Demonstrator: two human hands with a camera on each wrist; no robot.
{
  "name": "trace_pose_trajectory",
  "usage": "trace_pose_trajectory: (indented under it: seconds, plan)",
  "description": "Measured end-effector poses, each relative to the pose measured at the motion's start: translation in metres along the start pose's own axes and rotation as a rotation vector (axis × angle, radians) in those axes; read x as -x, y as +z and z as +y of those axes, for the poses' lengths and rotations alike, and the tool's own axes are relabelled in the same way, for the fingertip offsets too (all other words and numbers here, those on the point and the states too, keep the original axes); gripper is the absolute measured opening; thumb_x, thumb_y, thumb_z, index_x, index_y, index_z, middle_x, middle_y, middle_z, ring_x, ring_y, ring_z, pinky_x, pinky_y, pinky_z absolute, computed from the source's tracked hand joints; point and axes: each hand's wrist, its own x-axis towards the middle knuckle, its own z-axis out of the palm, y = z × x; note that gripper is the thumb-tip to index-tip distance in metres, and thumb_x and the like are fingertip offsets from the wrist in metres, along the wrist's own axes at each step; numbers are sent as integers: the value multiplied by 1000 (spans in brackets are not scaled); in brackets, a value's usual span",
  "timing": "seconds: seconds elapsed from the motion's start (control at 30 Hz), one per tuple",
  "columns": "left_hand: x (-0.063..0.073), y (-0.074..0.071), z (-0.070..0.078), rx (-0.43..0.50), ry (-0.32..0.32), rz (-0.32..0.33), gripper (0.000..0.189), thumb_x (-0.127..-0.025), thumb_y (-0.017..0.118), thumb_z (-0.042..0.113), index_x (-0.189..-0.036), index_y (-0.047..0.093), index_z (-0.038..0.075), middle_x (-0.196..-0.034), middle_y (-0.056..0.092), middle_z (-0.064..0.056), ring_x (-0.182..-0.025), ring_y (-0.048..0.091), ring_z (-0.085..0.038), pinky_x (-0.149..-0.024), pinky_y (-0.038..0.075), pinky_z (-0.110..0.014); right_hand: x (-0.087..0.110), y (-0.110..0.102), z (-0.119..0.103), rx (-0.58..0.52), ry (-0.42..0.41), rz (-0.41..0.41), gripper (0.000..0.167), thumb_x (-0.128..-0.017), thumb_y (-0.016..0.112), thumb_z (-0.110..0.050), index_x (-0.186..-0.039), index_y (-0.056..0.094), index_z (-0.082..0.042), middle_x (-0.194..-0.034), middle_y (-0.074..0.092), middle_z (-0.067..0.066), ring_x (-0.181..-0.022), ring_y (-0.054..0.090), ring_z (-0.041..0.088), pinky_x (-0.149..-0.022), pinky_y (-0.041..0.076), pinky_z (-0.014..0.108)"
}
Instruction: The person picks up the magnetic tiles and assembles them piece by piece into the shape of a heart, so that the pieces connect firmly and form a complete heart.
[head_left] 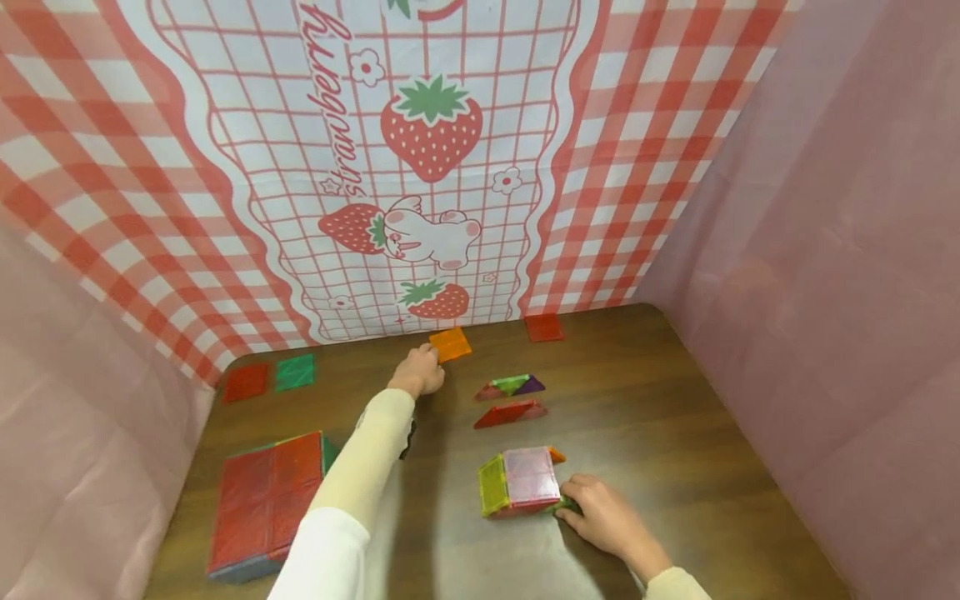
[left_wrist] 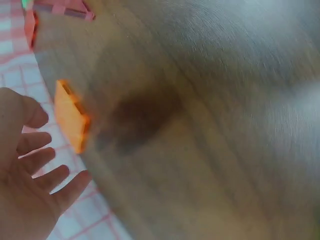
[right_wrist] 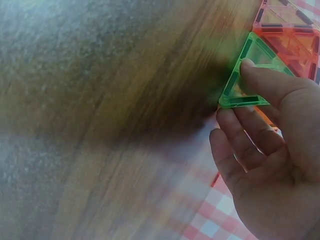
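My left hand reaches to the back of the table beside an orange square magnetic tile. In the left wrist view its fingers are spread and loosely bent, holding nothing, near that tile. My right hand pinches a green triangular magnetic tile, thumb on one face and fingers behind. This triangle is at the right end of a small structure with a pale pink top tile and a yellow-green side tile. In the right wrist view, a red triangular tile adjoins it.
A large red-topped tile block stands left, beside my left forearm. Two low rows of joined triangles, one multicoloured and one red, lie mid-table. Loose red and green tiles lie back left, another red tile back right.
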Motion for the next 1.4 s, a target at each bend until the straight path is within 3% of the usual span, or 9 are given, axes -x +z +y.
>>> trace_pose_trajectory:
  seconds: [0.1,0.2,0.4,0.5,0.63,0.73,1.03,1.27,1.4]
  plan:
    - [-3,9,-6,13,-37,-57,54,-99,48,14,-150,44,0,-164,32,-15,-149,33,-39,-116,38,-54,1,4,-1,2,-21,-9,21,-82,84,-19,-82,63,-19,-80,52,-14,-74,46,-1,-62,45,23]
    - [-5,18,-5,1,-8,-116,59,-99,48,16,-155,37,2,-167,26,-13,-152,26,-38,-117,35,-56,3,5,-1,2,-33,13,23,-80,85,-17,-81,62,-19,-79,51,-14,-74,46,0,-61,44,23]
    - [-14,25,7,-29,26,-150,62,-102,50,22,-159,30,6,-169,22,-10,-155,21,-37,-118,31,-59,4,4,3,14,-56,65,27,-79,85,-15,-79,59,-18,-79,48,-13,-73,43,1,-61,42,21]
    - [-9,25,3,-48,12,-164,62,-102,51,25,-159,32,7,-168,24,-10,-154,22,-36,-120,29,-58,2,7,1,3,-71,78,28,-78,85,-14,-78,58,-18,-78,47,-13,-72,43,1,-60,42,21]
    - [-2,25,6,-111,21,-112,53,-99,55,23,-148,47,5,-153,48,-16,-141,46,-36,-112,41,-54,1,10,3,-14,-69,92,29,-77,86,-13,-76,57,-18,-78,47,-13,-72,44,0,-60,43,21]
    - [5,24,10,-155,32,-47,39,-93,60,19,-130,60,6,-128,67,-17,-118,64,-35,-96,53,-51,1,10,4,-24,-58,87,29,-76,86,-12,-77,58,-18,-78,48,-14,-71,44,0,-60,43,22]
    - [42,38,-14,-91,-56,-61,69,-92,74,41,-146,46,9,-135,49,-27,-123,52,-42,-96,53,-54,-1,8,5,-8,-48,71,25,-78,85,-13,-79,61,-18,-79,50,-13,-72,47,2,-61,45,25]
    - [61,39,-21,-106,71,24,65,-88,74,36,-139,51,3,-123,52,-24,-115,51,-41,-97,50,-54,-2,7,6,-20,-33,70,23,-78,85,-12,-81,63,-16,-79,52,-12,-72,48,2,-62,46,26]
    - [74,25,-11,-144,183,149,68,-81,74,40,-135,55,2,-121,52,-21,-114,49,-38,-97,49,-52,-2,9,7,-40,-45,81,21,-77,86,-11,-85,67,-14,-81,57,-10,-74,53,3,-63,50,27]
